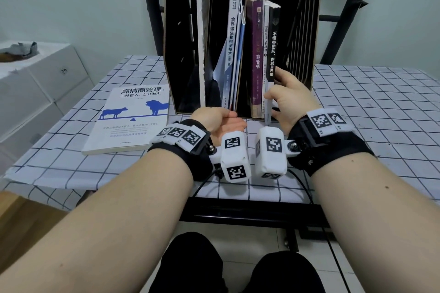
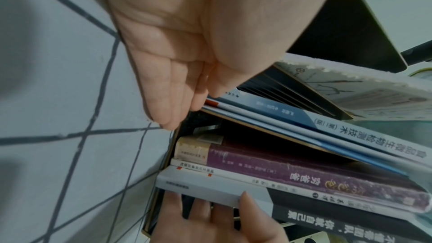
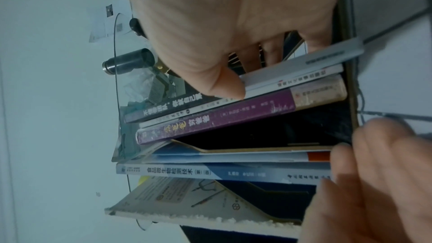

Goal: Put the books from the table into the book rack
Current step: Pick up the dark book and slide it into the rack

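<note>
Your right hand (image 1: 291, 96) is clamped on the black-spined book (image 1: 273, 54): thumb on the spine side, fingers behind it, book upright in the right compartment of the black book rack (image 1: 307, 31), bottom end sticking out past the rack's front edge. It sits against a thin white book (image 1: 266, 54), which is next to a purple one (image 1: 256, 54). Your left hand (image 1: 221, 121) is flat and relaxed, palm up, fingers straight, holding nothing, right at the foot of the rack in front of the middle compartment, where the white-and-blue textbook (image 1: 233, 38) stands with thin blue folders beside it. Left compartment has a pale, rough-edged book (image 1: 202, 19) leaning in it. One white book with blue cow and lion artwork (image 1: 129, 118) lies flat, cover up, on the bench (image 1: 369, 114) with its grid-pattern cloth, just left of the rack and near your left wrist
</note>
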